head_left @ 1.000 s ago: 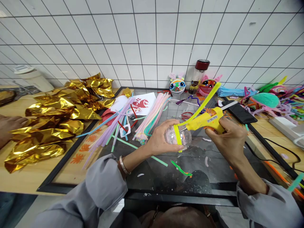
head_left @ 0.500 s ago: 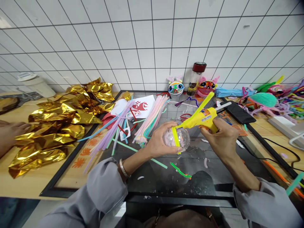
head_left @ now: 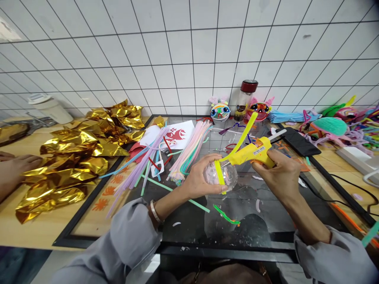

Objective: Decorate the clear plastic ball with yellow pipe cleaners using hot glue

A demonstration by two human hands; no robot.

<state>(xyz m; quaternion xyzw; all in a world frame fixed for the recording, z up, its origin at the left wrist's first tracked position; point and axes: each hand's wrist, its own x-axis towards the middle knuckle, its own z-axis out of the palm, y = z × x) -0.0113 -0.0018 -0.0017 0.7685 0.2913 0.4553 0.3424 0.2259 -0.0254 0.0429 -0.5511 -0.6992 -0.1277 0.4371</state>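
Left hand (head_left: 199, 176) grips clear ball (head_left: 231, 177); right hand (head_left: 281, 172) grasps glue gun (head_left: 248, 153); apparently gluing yellow strip (head_left: 244, 135), which next needs pressing down.

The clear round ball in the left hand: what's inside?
Pale pinkish filling shows; whatever lies behind the left hand and flat yellow band is hidden.
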